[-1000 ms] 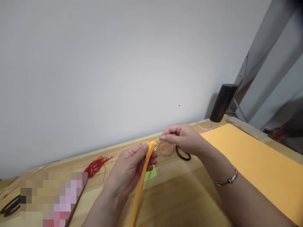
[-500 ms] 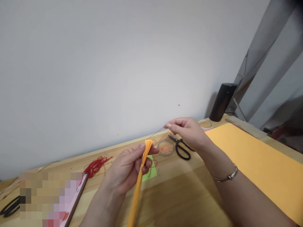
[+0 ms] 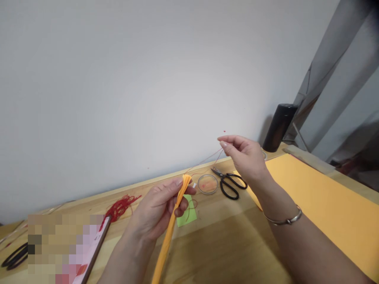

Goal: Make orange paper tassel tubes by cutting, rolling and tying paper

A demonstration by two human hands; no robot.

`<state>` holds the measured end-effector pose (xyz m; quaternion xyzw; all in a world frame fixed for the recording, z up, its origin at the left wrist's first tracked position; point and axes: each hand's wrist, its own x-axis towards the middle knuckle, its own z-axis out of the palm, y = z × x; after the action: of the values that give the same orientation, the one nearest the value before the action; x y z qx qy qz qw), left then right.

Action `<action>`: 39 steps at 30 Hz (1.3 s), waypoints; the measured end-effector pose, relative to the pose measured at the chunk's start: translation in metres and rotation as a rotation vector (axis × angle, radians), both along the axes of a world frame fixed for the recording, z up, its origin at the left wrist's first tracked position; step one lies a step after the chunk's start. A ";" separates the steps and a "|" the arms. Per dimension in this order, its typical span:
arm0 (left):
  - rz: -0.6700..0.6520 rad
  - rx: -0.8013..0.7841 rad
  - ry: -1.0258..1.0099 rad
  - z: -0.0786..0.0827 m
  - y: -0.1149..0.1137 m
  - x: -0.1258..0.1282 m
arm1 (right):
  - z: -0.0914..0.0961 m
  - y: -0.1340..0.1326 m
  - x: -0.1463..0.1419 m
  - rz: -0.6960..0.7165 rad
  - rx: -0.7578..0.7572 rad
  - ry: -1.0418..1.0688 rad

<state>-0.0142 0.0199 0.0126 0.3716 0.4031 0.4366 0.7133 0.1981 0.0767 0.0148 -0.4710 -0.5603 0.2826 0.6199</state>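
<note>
My left hand (image 3: 160,211) is closed on a folded strip of orange paper (image 3: 170,232), pinching it near its top end so the strip hangs down toward me. A thin red thread (image 3: 207,159) runs taut from the top of the strip up and right to my right hand (image 3: 244,157), which pinches the thread's end between thumb and fingertips, raised above the wooden table (image 3: 225,244). A silver bangle sits on my right wrist.
Black scissors (image 3: 229,183), a small clear round dish (image 3: 207,184) and a green paper scrap (image 3: 187,216) lie beyond my hands. A large orange sheet (image 3: 325,205) covers the right side. A red thread bundle (image 3: 120,207) lies left; a black cylinder (image 3: 278,127) stands by the wall.
My right hand has drawn up and to the right, away from the strip, pulling the red thread out longer and uncovering the scissors. My left hand has held the orange strip almost still.
</note>
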 end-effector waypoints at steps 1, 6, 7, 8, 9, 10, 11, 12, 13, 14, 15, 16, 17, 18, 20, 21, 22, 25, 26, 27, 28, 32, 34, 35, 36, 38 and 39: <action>0.000 0.007 0.004 0.000 0.000 0.000 | -0.002 0.001 0.003 -0.008 -0.014 -0.077; 0.043 -0.011 0.028 0.002 0.000 0.003 | -0.004 -0.002 0.006 -0.124 0.061 -0.532; 0.055 -0.015 0.030 0.002 0.000 0.003 | -0.002 -0.006 0.003 -0.091 0.078 -0.531; 0.067 -0.016 0.031 0.003 -0.001 0.004 | 0.000 -0.011 -0.001 -0.016 0.077 -0.498; 0.078 -0.015 0.033 0.003 -0.001 0.005 | 0.002 -0.017 -0.007 0.088 0.060 -0.443; 0.090 -0.012 0.036 0.003 -0.002 0.006 | 0.004 -0.023 -0.012 0.194 0.023 -0.381; 0.101 -0.008 0.040 0.003 -0.003 0.007 | 0.005 -0.028 -0.018 0.296 -0.032 -0.326; 0.112 0.002 0.041 0.003 -0.003 0.008 | 0.005 -0.032 -0.024 0.383 -0.095 -0.276; 0.121 0.015 0.044 0.002 -0.003 0.009 | 0.004 -0.035 -0.029 0.457 -0.156 -0.233; 0.134 0.031 0.051 0.002 -0.004 0.010 | 0.002 -0.038 -0.034 0.507 -0.201 -0.188; 0.149 0.051 0.063 0.002 -0.004 0.011 | 0.000 -0.039 -0.037 0.537 -0.236 -0.143; 0.164 0.072 0.081 0.002 -0.004 0.012 | -0.002 -0.039 -0.040 0.556 -0.260 -0.100; 0.181 0.092 0.105 0.001 -0.005 0.013 | -0.004 -0.039 -0.042 0.563 -0.277 -0.060; 0.196 0.111 0.131 0.001 -0.005 0.014 | -0.005 -0.039 -0.044 0.564 -0.289 -0.024; 0.222 0.145 0.176 0.001 -0.007 0.016 | -0.005 -0.038 -0.046 0.550 -0.303 0.030; 0.231 0.161 0.192 0.001 -0.007 0.016 | -0.004 -0.038 -0.047 0.540 -0.302 0.050; 0.238 0.176 0.202 0.000 -0.008 0.016 | -0.003 -0.037 -0.047 0.528 -0.298 0.062; 0.216 0.178 0.227 0.000 -0.008 0.014 | -0.001 -0.036 -0.047 0.504 -0.289 0.062; 0.191 0.168 0.226 0.000 -0.008 0.013 | -0.001 -0.036 -0.046 0.507 -0.286 0.060; 0.161 0.156 0.220 0.000 -0.008 0.013 | -0.002 -0.035 -0.046 0.511 -0.285 0.059; 0.130 0.144 0.210 0.000 -0.008 0.012 | -0.002 -0.034 -0.046 0.513 -0.286 0.056; 0.056 0.132 0.200 -0.002 -0.009 0.013 | -0.004 -0.032 -0.046 0.475 -0.291 0.010; 0.045 0.156 0.225 -0.003 -0.010 0.013 | -0.004 -0.032 -0.045 0.462 -0.303 -0.005; 0.041 0.170 0.244 -0.004 -0.010 0.013 | -0.004 -0.032 -0.045 0.462 -0.310 -0.009; 0.039 0.183 0.267 -0.005 -0.010 0.014 | -0.005 -0.032 -0.045 0.461 -0.316 -0.013; 0.032 0.195 0.309 -0.006 -0.010 0.014 | -0.005 -0.032 -0.045 0.463 -0.317 -0.019; 0.031 0.198 0.326 -0.006 -0.010 0.014 | -0.006 -0.033 -0.045 0.464 -0.313 -0.018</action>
<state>-0.0002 0.0098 0.0067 0.4994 0.4742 0.4190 0.5917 0.1534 0.0441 0.0091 -0.4227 -0.6082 0.4958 0.4535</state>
